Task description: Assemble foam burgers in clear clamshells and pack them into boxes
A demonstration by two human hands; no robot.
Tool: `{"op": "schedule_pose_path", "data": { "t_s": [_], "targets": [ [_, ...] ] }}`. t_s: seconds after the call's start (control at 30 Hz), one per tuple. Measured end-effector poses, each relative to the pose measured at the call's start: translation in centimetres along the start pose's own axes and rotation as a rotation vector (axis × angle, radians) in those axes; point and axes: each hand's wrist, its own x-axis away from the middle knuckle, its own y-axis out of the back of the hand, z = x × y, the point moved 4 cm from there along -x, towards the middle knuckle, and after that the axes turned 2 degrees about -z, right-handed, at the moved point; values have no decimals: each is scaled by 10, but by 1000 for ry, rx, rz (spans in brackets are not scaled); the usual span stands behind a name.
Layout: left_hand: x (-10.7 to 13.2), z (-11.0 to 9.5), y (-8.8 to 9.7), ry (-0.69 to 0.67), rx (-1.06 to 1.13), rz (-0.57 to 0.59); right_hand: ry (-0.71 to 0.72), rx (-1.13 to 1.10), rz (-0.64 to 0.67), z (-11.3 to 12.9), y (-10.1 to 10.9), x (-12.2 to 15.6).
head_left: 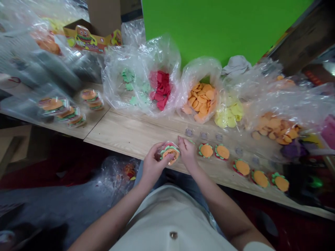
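Assembly/packing workshop: bench has open plastic bags of loose coloured pieces along its back, toy burgers lined up at its right, printed carton left rear.

- Light's decent and fairly even over the wooden table, source out of view, shadows pretty soft
- Green panel on the far side is super bright and saturated
- Whitish glare all over the clear bags
- Floor at near left is dim, far right corner goes almost black
- Left edge is smeared badly, right edge kinda streaky and stretched
- Left hand, right hand and toy burger look clearer, just a bit soft
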Motion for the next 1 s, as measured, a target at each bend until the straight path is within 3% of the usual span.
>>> {"op": "schedule_pose_path", "data": {
  "t_s": [0.13, 0.27, 0.37, 0.5, 0.6, 0.67, 0.77, 0.83, 0.9, 1.0],
  "targets": [
    [-9, 1, -2, 37, 95, -80, -35, -79, -29, 2, -4, -14],
    [-17, 4, -6, 129, 154, -181, -181, -249, -174, -2, -4, -10],
    [-15, 4, -11, 150, 195, -189, -211, -349, -68, 1, -12, 13],
    [7, 9, -15, 140, 181, -177, -307, -492, 77, -1, -13, 50],
    [29, 16, -7, 158, 229, -73, -268, -471, 199, -5, 9, 67],
    [39, 19, 2, 221, 264, 48, -265, -436, 406, -8, 26, 74],
    [48, 20, 13, 357, 120, 323, -261, -317, 754, -10, 44, 84],
    [52, 20, 16, 418, -27, 503, -158, -205, 910, -6, 47, 90],
    [56, 21, 15, 433, -95, 595, -50, -121, 940, -2, 47, 98],
    [63, 23, 16, 382, -164, 572, -25, -37, 860, 2, 49, 114]
  ]
}}
